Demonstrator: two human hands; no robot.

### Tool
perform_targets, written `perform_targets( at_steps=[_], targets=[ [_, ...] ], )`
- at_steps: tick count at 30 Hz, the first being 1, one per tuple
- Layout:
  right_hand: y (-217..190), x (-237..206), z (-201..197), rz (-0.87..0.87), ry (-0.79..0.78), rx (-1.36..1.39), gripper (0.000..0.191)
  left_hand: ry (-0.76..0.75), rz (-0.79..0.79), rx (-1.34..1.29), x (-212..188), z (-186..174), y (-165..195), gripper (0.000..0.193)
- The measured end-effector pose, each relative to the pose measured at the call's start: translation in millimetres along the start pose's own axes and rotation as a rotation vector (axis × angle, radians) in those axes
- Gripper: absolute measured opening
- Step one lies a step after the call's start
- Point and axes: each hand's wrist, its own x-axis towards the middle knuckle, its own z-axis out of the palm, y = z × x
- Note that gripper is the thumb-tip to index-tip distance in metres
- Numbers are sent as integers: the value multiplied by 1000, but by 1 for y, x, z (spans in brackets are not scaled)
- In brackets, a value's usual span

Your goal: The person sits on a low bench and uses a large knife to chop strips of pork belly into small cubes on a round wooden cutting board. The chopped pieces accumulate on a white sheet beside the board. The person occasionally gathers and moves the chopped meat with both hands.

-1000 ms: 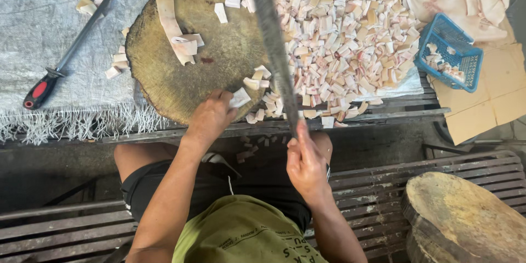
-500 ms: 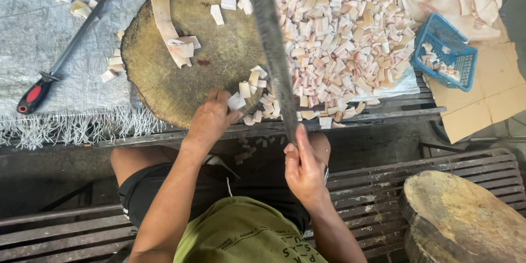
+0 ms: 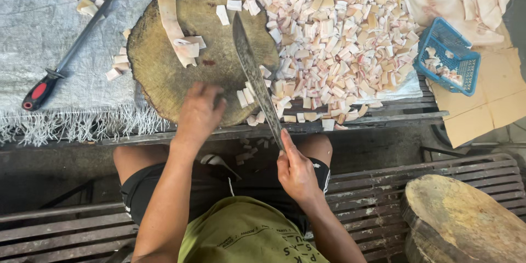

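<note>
Since the earlier frame, knife (image 3: 253, 74) has swung left, its blade now lying across block (image 3: 164, 76); left hand (image 3: 198, 113) has slid up onto the block's near edge. Worktop (image 3: 33, 38) carries block and heap of cut pieces (image 3: 334, 38). Right hand (image 3: 295, 171), grip closed round the knife handle. Left hand, fingers loosely curled, holding nothing. Strip (image 3: 171, 22) lies on block.

A small blue plastic basket (image 3: 448, 55) (rectangular, open-meshed, holding a few pale cut pieces) is seen at the upper right. Beneath and beside it, flattened tan cardboard (image 3: 490, 101) is laid. No labels, signs or screens are seen.
</note>
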Motion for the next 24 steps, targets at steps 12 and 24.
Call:
perform_targets(
  at_steps=[12,24],
  targets=[
    [51,40,-15,-64,75,-440,60,226,81,589,75,6,-72,54],
    [42,26,1,263,21,-6,58,193,299,339,82,-13,-68,23]
  ],
)
